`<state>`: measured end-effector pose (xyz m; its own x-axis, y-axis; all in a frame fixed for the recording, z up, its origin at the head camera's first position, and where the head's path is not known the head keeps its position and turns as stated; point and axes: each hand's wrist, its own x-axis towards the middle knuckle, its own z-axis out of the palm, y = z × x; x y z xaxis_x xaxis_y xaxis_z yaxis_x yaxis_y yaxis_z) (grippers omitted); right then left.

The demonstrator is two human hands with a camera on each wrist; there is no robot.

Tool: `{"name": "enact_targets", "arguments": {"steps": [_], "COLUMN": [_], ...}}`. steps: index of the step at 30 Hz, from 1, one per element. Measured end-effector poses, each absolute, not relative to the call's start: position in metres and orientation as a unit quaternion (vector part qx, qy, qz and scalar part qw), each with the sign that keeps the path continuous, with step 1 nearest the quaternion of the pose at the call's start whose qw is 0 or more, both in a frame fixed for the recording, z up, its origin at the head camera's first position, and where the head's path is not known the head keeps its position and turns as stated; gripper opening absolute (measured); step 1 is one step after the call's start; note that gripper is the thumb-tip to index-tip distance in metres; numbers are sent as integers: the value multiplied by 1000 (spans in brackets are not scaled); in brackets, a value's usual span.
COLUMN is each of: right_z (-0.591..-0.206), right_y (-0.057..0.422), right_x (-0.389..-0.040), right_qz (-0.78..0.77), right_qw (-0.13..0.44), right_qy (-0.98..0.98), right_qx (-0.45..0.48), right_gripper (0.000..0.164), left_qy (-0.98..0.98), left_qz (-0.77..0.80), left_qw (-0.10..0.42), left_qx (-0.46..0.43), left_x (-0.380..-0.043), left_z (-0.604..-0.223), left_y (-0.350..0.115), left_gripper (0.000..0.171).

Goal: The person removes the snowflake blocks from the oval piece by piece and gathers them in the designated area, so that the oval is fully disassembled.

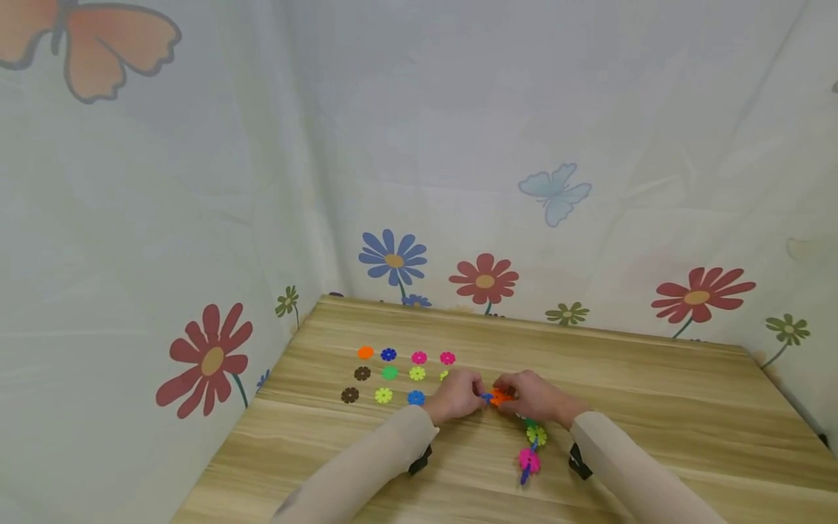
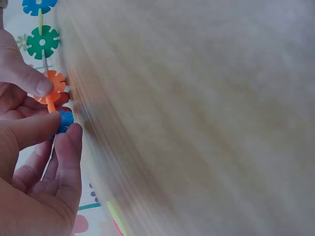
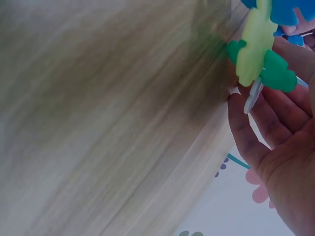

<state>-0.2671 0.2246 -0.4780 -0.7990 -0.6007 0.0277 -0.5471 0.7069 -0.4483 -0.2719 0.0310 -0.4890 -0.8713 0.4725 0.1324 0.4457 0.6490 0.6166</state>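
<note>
Between thumb and fingertips, my left hand (image 1: 458,395) pinches a blue notched plastic disc (image 2: 65,121), which meets an orange piece in the left wrist view. My right hand (image 1: 538,397) grips an orange notched disc (image 2: 56,86), thumb across its face. From there a chain of interlocked discs trails under the right hand. A green disc (image 2: 43,42) is part of it, as are a yellow-green disc (image 1: 537,435), a pink disc (image 1: 529,460) and a dark blue disc (image 1: 525,475) at the near end. A white disc (image 3: 253,96) shows edge-on by the right fingers.
Loose discs lie in rows left of the hands, among them an orange one (image 1: 365,352), a brown one (image 1: 350,395) and a blue one (image 1: 415,397) near the left wrist. The wooden table (image 1: 622,364) ends at a flower-printed curtain (image 1: 458,182) behind and to the left.
</note>
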Motion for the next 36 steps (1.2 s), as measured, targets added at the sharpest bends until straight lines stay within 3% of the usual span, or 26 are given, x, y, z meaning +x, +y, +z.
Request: {"name": "enact_targets", "arguments": {"steps": [13,36], "right_z": [-480,-479], "right_y": [226,226], "right_x": [-268,-271], "right_qz": [-240,-229], "right_qw": [55,70], "right_qy": [910,913], "right_qx": [-334,-330], "right_gripper": [22,18], "left_qy": [906,912], "left_qz": [339,318], "left_qw": [38,4], "left_qx": [251,259], "left_x": [-270,-272], "left_z": [-486,-493], "left_y": [39,45], "left_gripper": [17,20]}}
